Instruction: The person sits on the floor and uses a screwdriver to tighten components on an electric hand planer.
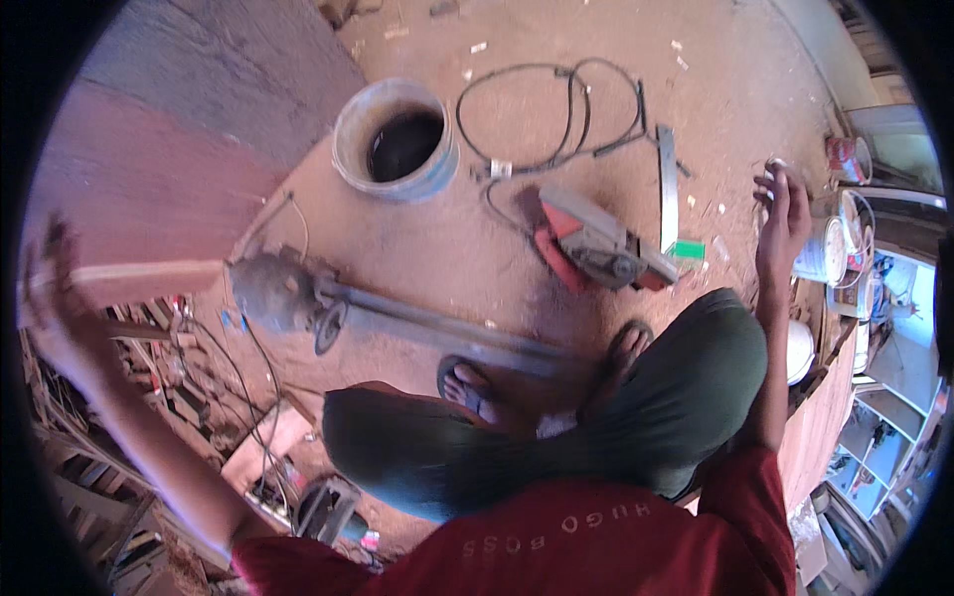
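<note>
My left hand (62, 283) is held out at the far left, in front of a large reddish-brown wooden panel (169, 184). Its fingers are spread, somewhat blurred, and nothing shows in them. On the right my right hand (785, 214) is raised over the floor with loosely bent, parted fingers, holding nothing that I can see. Between the hands a red and grey corded power tool (606, 248) lies on the floor. Beside it are a flat metal strip (668, 189) and a small green piece (688, 248).
A bucket (348, 139) with dark contents stands beyond my feet, near a looped black cable (517, 70). A dusty motor (273, 291) and a long metal bar (437, 328) lie before me. Wood scraps (189, 397) fill the left; pails (820, 253) and shelves (884, 437) line the right.
</note>
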`<action>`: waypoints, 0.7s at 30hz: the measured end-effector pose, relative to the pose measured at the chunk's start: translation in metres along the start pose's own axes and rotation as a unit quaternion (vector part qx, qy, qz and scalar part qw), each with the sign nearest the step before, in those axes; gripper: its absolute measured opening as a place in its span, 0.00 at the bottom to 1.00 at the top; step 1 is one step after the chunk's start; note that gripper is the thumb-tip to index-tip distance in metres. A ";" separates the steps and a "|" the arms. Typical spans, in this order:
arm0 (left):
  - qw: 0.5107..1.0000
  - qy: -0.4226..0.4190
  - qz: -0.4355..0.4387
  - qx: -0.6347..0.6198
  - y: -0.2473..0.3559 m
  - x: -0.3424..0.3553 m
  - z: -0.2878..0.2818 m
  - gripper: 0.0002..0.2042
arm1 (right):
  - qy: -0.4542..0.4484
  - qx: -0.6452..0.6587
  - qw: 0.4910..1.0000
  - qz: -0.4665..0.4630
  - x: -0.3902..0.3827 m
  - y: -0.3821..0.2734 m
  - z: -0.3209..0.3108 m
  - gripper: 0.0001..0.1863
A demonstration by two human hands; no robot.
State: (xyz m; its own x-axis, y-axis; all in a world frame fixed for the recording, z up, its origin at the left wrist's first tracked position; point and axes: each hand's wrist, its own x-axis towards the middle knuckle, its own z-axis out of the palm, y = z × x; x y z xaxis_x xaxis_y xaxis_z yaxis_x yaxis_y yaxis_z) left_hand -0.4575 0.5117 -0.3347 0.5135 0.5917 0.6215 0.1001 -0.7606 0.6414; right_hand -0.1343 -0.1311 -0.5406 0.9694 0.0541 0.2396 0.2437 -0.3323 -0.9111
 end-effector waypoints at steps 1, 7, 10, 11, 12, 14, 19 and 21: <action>0.997 -0.058 -0.028 -0.033 0.018 -0.040 0.029 0.25 | -0.057 0.001 0.998 -0.020 0.001 0.003 0.010 0.14; 0.818 -0.386 -0.237 -0.355 0.106 -0.178 0.187 0.46 | -0.407 -0.046 0.882 -0.233 -0.001 -0.099 0.075 0.15; 0.733 -0.442 -0.260 -0.447 0.140 -0.185 0.228 0.45 | -0.422 0.003 0.847 -0.324 -0.020 -0.137 0.113 0.23; 0.724 -0.441 -0.256 -0.464 0.146 -0.184 0.238 0.44 | -0.431 0.012 0.837 -0.337 -0.022 -0.147 0.122 0.24; 0.717 -0.439 -0.251 -0.480 0.149 -0.181 0.243 0.44 | -0.441 0.023 0.825 -0.352 -0.021 -0.154 0.130 0.24; 0.717 -0.412 -0.259 -0.500 0.149 -0.177 0.249 0.44 | -0.444 0.017 0.813 -0.375 -0.013 -0.155 0.135 0.20; 0.677 -0.449 -0.296 -0.502 0.147 -0.185 0.244 0.46 | -0.403 0.065 0.817 -0.407 -0.023 -0.129 0.134 0.11; 0.652 -0.454 -0.336 -0.507 0.147 -0.193 0.249 0.47 | -0.387 0.058 0.825 -0.408 -0.031 -0.113 0.131 0.10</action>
State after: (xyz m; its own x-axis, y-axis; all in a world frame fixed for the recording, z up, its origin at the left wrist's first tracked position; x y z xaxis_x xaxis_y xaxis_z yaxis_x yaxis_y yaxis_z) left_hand -0.3296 0.2194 -0.4721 0.9825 -0.0510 -0.1793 0.1837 0.4278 0.8850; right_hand -0.1879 0.0283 -0.4887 0.1994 0.8152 0.5438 0.7828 0.2013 -0.5888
